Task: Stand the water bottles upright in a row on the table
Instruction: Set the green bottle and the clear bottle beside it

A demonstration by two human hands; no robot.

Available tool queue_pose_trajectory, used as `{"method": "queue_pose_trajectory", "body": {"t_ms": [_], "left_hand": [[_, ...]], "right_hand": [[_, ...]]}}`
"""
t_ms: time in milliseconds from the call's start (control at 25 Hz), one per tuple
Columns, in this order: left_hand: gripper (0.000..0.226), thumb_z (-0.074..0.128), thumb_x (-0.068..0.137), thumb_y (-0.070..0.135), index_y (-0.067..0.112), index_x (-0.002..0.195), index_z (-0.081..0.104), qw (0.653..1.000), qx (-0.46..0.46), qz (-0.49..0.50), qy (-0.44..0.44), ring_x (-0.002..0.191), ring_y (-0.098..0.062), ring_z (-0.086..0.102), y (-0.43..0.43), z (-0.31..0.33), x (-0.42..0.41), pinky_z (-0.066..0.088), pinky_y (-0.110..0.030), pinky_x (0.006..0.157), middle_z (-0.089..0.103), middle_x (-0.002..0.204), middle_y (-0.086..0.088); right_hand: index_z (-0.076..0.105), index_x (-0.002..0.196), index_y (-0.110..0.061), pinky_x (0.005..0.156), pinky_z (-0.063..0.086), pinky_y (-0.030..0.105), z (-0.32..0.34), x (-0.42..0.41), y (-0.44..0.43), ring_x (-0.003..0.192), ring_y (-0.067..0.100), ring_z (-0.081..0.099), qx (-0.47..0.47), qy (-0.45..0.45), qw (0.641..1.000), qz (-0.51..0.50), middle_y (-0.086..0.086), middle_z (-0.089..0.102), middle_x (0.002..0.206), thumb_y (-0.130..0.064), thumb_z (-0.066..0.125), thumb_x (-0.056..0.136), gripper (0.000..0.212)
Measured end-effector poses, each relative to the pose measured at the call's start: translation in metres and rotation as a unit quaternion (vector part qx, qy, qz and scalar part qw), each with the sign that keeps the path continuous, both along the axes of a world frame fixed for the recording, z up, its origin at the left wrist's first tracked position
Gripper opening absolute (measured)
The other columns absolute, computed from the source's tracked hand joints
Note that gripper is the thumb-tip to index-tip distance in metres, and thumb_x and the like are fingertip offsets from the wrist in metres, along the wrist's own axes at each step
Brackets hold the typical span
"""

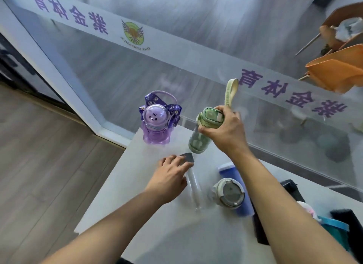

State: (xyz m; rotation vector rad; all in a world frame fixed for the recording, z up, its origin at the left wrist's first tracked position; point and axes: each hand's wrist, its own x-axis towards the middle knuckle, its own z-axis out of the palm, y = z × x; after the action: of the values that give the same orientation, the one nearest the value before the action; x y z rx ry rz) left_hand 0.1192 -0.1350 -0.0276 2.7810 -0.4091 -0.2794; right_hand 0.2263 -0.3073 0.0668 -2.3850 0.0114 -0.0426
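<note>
A purple bottle (pixel 155 126) with a bunny-face lid and a strap stands upright at the far end of the white table (pixel 137 214). To its right stands a green bottle (pixel 200 138); my right hand (pixel 224 128) grips it around its lid. A clear slim bottle (pixel 193 187) with a dark cap lies flat on the table, and my left hand (pixel 170 177) rests over its cap end, fingers curled on it. A blue bottle (pixel 235 185) lies on the table further right, and a grey-lidded bottle (pixel 229 193) stands in front of it.
A glass partition with purple lettering (pixel 275 90) runs just behind the table. Dark items, a teal bottle (pixel 334 228) and a plush toy sit at the table's right end. Orange chairs (pixel 337 71) stand beyond the glass. Wooden floor lies to the left.
</note>
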Motion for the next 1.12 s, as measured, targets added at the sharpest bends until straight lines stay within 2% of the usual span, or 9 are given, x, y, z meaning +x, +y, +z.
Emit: {"method": "queue_pose_trajectory", "body": {"t_ms": [120, 280, 440, 680, 800, 960, 1120], "left_hand": [[0.058, 0.05, 0.091, 0.03, 0.039, 0.145, 0.031, 0.999, 0.031, -0.013, 0.038, 0.144, -0.032, 0.023, -0.022, -0.017, 0.0, 0.023, -0.045, 0.111, 0.025, 0.16, 0.0], [0.058, 0.045, 0.095, 0.032, 0.041, 0.148, 0.023, 0.994, 0.06, -0.036, 0.087, 0.149, -0.034, 0.008, -0.035, -0.041, -0.009, 0.018, -0.046, 0.115, 0.007, 0.165, -0.003], [0.057, 0.04, 0.097, 0.041, 0.042, 0.15, 0.019, 0.992, 0.052, -0.012, 0.117, 0.151, -0.031, 0.004, -0.034, -0.052, -0.025, 0.017, -0.046, 0.116, -0.007, 0.166, 0.002], [0.056, 0.04, 0.097, 0.047, 0.041, 0.149, 0.019, 0.991, 0.04, 0.016, 0.126, 0.151, -0.031, 0.003, -0.036, -0.053, -0.046, 0.018, -0.043, 0.116, -0.011, 0.165, 0.004], [0.056, 0.043, 0.096, 0.047, 0.039, 0.148, 0.021, 0.991, 0.037, 0.019, 0.126, 0.15, -0.031, 0.005, -0.042, -0.057, -0.049, 0.02, -0.044, 0.115, -0.011, 0.165, 0.005], [0.051, 0.052, 0.093, 0.046, 0.031, 0.139, 0.036, 0.991, 0.044, 0.029, 0.121, 0.15, -0.033, 0.01, -0.046, -0.061, -0.044, 0.024, -0.047, 0.113, -0.001, 0.165, 0.005], [0.049, 0.062, 0.09, 0.032, 0.025, 0.133, 0.041, 0.991, 0.054, 0.045, 0.116, 0.148, -0.035, 0.015, -0.044, -0.063, -0.046, 0.033, -0.047, 0.108, 0.0, 0.165, 0.004]], "right_hand": [[0.057, 0.127, -0.023, 0.085, 0.046, 0.015, -0.013, 0.011, -0.004, 0.081, 0.0, 0.051, 0.005, 0.017, 1.0, 0.003, 0.004, 0.047, 0.115, -0.036, 0.091, 0.067, 0.069], [0.058, 0.126, -0.023, 0.086, 0.047, 0.014, -0.021, 0.017, -0.005, 0.081, -0.003, 0.053, 0.02, 0.017, 1.0, -0.003, 0.003, 0.047, 0.114, -0.035, 0.092, 0.066, 0.07], [0.057, 0.126, -0.023, 0.09, 0.051, 0.021, -0.02, 0.017, -0.003, 0.086, 0.005, 0.055, 0.019, 0.029, 0.999, 0.008, 0.003, 0.047, 0.114, -0.036, 0.091, 0.067, 0.07], [0.055, 0.129, -0.023, 0.09, 0.05, 0.02, -0.02, 0.007, -0.004, 0.096, 0.014, 0.057, 0.01, 0.026, 1.0, 0.01, 0.004, 0.045, 0.114, -0.037, 0.09, 0.069, 0.07], [0.054, 0.129, -0.023, 0.092, 0.053, 0.026, -0.021, 0.006, -0.003, 0.098, 0.017, 0.057, 0.002, 0.025, 1.0, 0.003, 0.004, 0.045, 0.115, -0.041, 0.089, 0.07, 0.071], [0.05, 0.129, -0.024, 0.095, 0.055, 0.036, -0.021, 0.003, 0.0, 0.101, 0.021, 0.058, -0.027, 0.026, 0.999, 0.002, 0.005, 0.045, 0.116, -0.046, 0.086, 0.072, 0.072], [0.048, 0.13, -0.022, 0.095, 0.055, 0.038, -0.022, 0.001, 0.0, 0.101, 0.023, 0.059, -0.045, 0.025, 0.999, -0.003, 0.005, 0.043, 0.117, -0.049, 0.085, 0.071, 0.074]]}}
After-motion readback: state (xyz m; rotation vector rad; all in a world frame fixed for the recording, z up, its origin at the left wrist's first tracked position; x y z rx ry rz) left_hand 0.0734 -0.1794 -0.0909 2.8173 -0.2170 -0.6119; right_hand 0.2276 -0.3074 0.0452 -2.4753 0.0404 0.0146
